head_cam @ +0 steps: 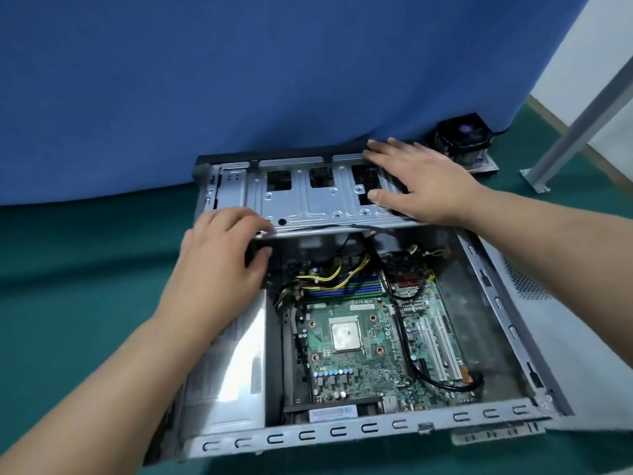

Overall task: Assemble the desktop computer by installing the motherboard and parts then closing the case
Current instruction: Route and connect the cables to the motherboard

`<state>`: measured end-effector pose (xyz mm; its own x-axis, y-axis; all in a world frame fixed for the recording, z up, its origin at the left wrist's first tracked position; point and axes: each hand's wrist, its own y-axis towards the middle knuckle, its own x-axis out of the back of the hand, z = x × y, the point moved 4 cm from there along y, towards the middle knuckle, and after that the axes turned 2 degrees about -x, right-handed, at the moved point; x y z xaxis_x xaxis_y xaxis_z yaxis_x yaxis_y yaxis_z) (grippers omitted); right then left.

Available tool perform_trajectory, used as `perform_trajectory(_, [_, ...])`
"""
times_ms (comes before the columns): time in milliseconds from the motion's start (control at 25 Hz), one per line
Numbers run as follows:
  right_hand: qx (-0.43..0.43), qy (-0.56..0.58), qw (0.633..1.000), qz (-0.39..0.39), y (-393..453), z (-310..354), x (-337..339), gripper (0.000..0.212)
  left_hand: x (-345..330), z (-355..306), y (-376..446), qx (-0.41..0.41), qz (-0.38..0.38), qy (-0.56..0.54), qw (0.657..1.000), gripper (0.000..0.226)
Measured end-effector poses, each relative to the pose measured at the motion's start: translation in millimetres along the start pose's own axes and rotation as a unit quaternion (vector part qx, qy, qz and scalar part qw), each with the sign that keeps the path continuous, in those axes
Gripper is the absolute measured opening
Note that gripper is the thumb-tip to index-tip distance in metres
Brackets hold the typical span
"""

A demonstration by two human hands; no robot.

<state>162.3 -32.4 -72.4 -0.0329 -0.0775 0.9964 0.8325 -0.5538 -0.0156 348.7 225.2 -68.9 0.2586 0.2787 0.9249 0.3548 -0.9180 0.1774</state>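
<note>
On the green counter (85,241) lies the open case (507,323), motherboard (359,341) already inside. Left hand (219,262) fingers curl round the drive cage (308,197) corner, right hand (418,180) lies flat on top w/ straight fingers, probably to swing it down. CPU cooler (462,138) waits behind, apart.

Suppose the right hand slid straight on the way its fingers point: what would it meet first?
The right hand lies flat on the drive cage, fingers pointing up-left. Probably the case's dark front edge, then the blue backdrop; depth is unclear.
</note>
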Motion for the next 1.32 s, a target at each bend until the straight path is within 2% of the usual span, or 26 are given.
perform_trajectory(160, [0.008,0.012,1.0,-0.012,-1.2,4.5,1.6,0.079,-2.1,6.1,5.4,0.035,-0.025,-0.029,0.999,0.022])
perform_trajectory(320, [-0.008,0.057,0.996,-0.061,-11.2,13.2,11.2,0.057,-3.5,9.0,7.8,0.097,-0.047,-0.036,0.994,0.025])
perform_trajectory(400, [0.019,0.118,0.988,-0.101,-24.0,33.2,12.1,0.045,-3.8,9.4,8.7,0.098,-0.06,-0.035,0.993,0.027])
perform_trajectory(480, [0.059,0.163,0.979,-0.106,-35.5,57.9,3.9,0.039,-2.7,10.8,8.2,0.097,-0.079,-0.043,0.991,0.03])
perform_trajectory(680, [0.051,0.226,0.963,-0.135,-42.8,70.6,-6.9,0.015,0.0,12.9,6.9,0.086,-0.107,-0.052,0.989,0.032])
perform_trajectory(1120, [0.026,0.202,0.965,-0.168,-40.4,75.1,-9.6,0.018,5.6,7.6,4.4,0.075,-0.122,-0.04,0.989,0.027])
perform_trajectory(1320, [0.014,0.184,0.966,-0.181,-40.4,80.1,-9.4,0.019,3.9,7.2,4.1,0.071,-0.103,-0.032,0.992,0.02])
